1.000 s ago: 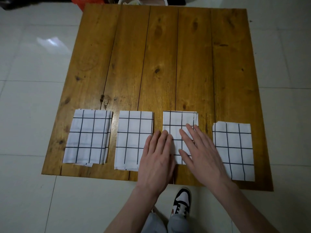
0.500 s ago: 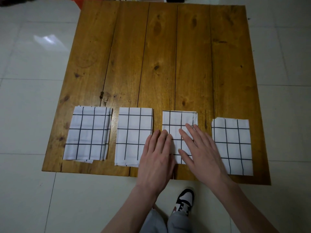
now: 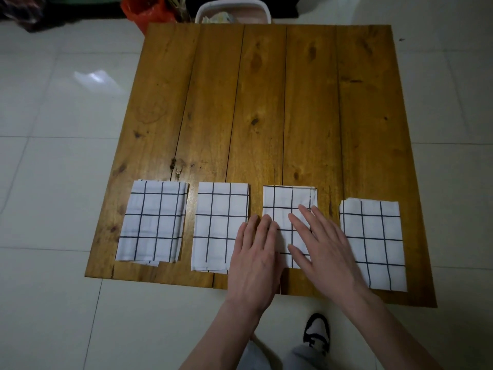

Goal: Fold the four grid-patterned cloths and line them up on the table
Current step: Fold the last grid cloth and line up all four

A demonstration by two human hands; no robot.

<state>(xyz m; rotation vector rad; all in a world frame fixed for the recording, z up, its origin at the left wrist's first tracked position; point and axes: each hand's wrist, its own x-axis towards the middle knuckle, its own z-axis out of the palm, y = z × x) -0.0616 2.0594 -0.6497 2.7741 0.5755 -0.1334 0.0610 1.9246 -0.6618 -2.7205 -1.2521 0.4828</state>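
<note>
Wooden plank table [image 3: 266,102] on pale floor tiles [image 3: 53,182], seen from above. Along its near edge, four folded grid-patterned cloths in a row: far-left cloth [image 3: 152,221], second cloth [image 3: 217,222], third cloth [image 3: 286,201], far-right cloth [image 3: 373,244] set slightly nearer the edge than the others. No readable writing or labels anywhere. Beyond the far edge, a white basket [image 3: 232,12] and an orange bag [image 3: 144,9]. Left hand [image 3: 256,260] flat, fingers straight and together, pressing on the third cloth's left side and covering the second cloth's near right corner. Right hand [image 3: 322,247] flat, fingers straight and slightly spread, pressing on the third cloth's right side. Below, a black-and-white shoe [image 3: 316,332].
</note>
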